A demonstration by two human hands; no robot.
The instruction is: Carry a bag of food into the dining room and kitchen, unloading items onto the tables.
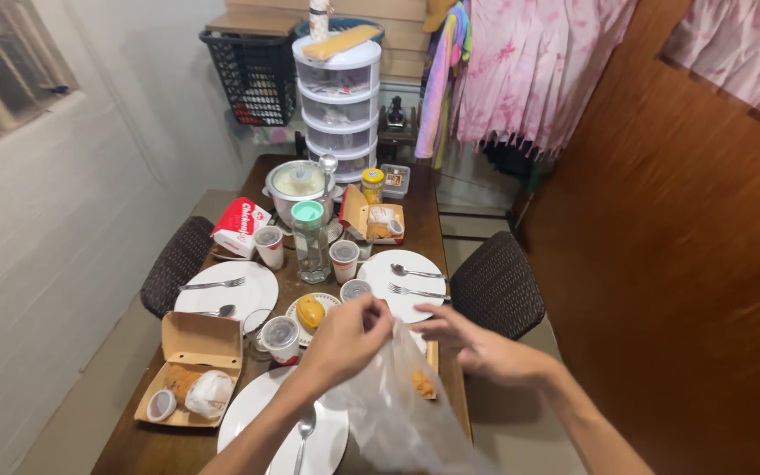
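Observation:
My left hand (351, 336) pinches the top edge of a clear plastic bag (393, 406) above the near end of a brown wooden table (424, 230). Just to the right, my right hand (477, 346) has its fingers spread and touches the bag's other side. Through the bag an orange piece of food (421, 382) shows. A white plate with a spoon (303, 433) lies under my left forearm. Beyond my hands sit a small dish with a yellow item (310, 311) and a lidded cup (281, 337).
An open cardboard food box (192, 369) lies near left. White plates with cutlery (405, 277) (226, 292), lidded cups (344, 259), a water bottle (310, 239), a pot (297, 187) and a red box (239, 224) crowd the table. Wicker chairs (497, 284) (174, 261) flank it.

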